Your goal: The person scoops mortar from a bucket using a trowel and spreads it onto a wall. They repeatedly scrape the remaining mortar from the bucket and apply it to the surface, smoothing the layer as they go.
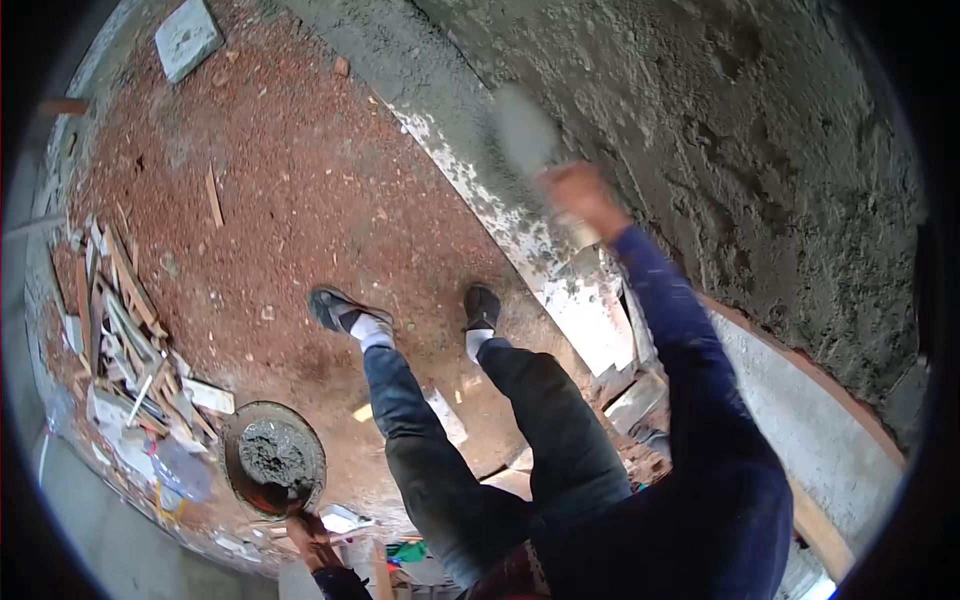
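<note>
My right hand (583, 200) is closed round the handle of a trowel (526, 130), whose blade is blurred and lies over the mortar-covered strip (440, 70) at the foot of the wall. Wet grey mortar coats the wall (680, 130) beside it. Low on the left, my left hand (310, 537) grips the rim of a round pan (318, 455) that is tilted a little. Grey mortar (273, 452) fills part of the pan.
A heap of wood scraps (130, 320) lies at the left. A pale slab (187, 40) rests at the top left. White board (590, 320) spattered with mortar runs along the wall's foot. Broken blocks (637, 402) lie right of my legs, on reddish ground (290, 180).
</note>
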{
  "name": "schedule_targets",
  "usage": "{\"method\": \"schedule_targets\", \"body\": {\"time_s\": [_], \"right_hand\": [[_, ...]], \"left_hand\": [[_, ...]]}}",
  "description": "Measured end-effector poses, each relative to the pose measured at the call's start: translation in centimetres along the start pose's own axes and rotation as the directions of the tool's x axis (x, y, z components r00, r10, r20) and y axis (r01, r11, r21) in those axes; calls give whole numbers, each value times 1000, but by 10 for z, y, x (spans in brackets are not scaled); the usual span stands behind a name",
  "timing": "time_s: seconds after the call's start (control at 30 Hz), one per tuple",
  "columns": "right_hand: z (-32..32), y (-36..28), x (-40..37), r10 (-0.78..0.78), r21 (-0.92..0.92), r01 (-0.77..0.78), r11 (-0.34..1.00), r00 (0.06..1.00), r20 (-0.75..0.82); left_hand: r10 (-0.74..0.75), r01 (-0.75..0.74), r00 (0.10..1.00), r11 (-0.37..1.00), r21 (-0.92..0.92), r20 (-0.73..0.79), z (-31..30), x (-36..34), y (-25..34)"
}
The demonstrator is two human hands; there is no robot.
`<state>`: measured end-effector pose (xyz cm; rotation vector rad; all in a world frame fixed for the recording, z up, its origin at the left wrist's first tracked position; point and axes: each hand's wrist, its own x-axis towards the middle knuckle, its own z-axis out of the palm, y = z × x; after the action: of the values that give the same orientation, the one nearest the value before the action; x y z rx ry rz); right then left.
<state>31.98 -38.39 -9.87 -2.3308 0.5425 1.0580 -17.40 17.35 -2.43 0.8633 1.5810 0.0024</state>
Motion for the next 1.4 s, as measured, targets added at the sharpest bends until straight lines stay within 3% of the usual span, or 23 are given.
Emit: {"method": "schedule_targets", "body": {"time_s": [0.03, 0.07, 0.1, 0.2, 0.27, 0.33, 0.4, 0.47, 0.53, 0.57, 0.6, 0.63, 0.67, 0.73, 0.77, 0.8, 0.9, 1.07, 1.17, 1.2, 1.27, 1.33, 1.4], "right_hand": [[-55, 11, -25, -232, -81, 218, 972, 944, -236], [-96, -27, -87, -244, 102, 302, 948, 893, -379], [-139, -38, -129, -361, 7, 388, 921, 864, -351], [-178, -81, -228, -320, 155, 369, 917, 908, -269], [-171, -86, -252, -490, -81, 484, 872, 850, -194], [-143, -90, -260, -705, -424, 636, 645, 709, -8], [-105, -85, -260, -683, -591, 617, 519, 716, 148], [-64, -89, -256, -519, -785, 511, 350, 804, 292], [-23, -69, -229, -542, -869, 484, 105, 761, 358], [0, -54, -211, -535, -869, 483, 105, 764, 360], [21, -37, -194, -464, -826, 512, 233, 806, 369], [34, -26, -183, -396, -773, 520, 363, 837, 378], [41, -18, -183, -394, -771, 517, 372, 840, 373], [46, 6, -188, -306, -592, 370, 716, 928, 210], [52, 20, -187, -305, -509, 362, 781, 932, 195], [55, 25, -196, -291, -501, 354, 789, 935, 203], [56, 25, -224, -333, -396, 353, 848, 935, 121], [78, 32, -257, -516, -220, 511, 831, 856, 39], [99, 19, -245, -457, -421, 436, 796, 888, 54], [103, 12, -246, -474, -420, 450, 788, 879, 52], [110, 9, -257, -550, -348, 520, 780, 835, 16], [124, 7, -254, -608, -322, 572, 754, 794, -13], [135, -6, -243, -605, -400, 566, 721, 796, 35]], "left_hand": [[-30, 29, 999, 999, -27, -39, 4, -17, -14], [-37, 35, 998, 998, -45, -49, 8, -26, -28], [-69, 67, 994, 997, -24, -79, 13, -32, -43], [-92, 91, 995, 996, -22, -50, 69, -80, -55], [-29, 29, 999, 999, 35, 12, 78, -72, -79], [-37, 29, 998, 991, 132, 57, 135, -85, -81], [-15, -16, 989, 978, 207, 148, 188, -84, -91], [193, -284, 917, 931, 231, 348, 244, -105, -86], [233, -431, 826, 849, 307, 513, 283, -103, -93], [358, -577, 739, 774, 261, 571, 305, -124, -83], [465, -706, 630, 677, 209, 623, 323, -146, -74], [493, -754, 597, 615, 231, 633, 335, -145, -81], [520, -798, 560, 548, 251, 645, 343, -139, -86], [518, -816, 534, 523, 247, 668, 350, -145, -73], [518, -831, 512, 501, 243, 685, 350, -149, -71], [503, -826, 520, 502, 257, 690, 348, -145, -72], [309, -604, 651, 764, 227, 693, 336, -122, -65], [300, -578, 643, 793, 190, 705, 312, -101, -52], [304, -554, 674, 811, 189, 673, 301, -114, -43], [305, -525, 714, 828, 195, 630, 302, -116, -34], [364, -542, 666, 836, 87, 651, 294, -103, -31], [199, -414, 799, 866, 280, 568, 276, -94, -27], [217, -409, 804, 878, 249, 553, 265, -86, -29]]}}
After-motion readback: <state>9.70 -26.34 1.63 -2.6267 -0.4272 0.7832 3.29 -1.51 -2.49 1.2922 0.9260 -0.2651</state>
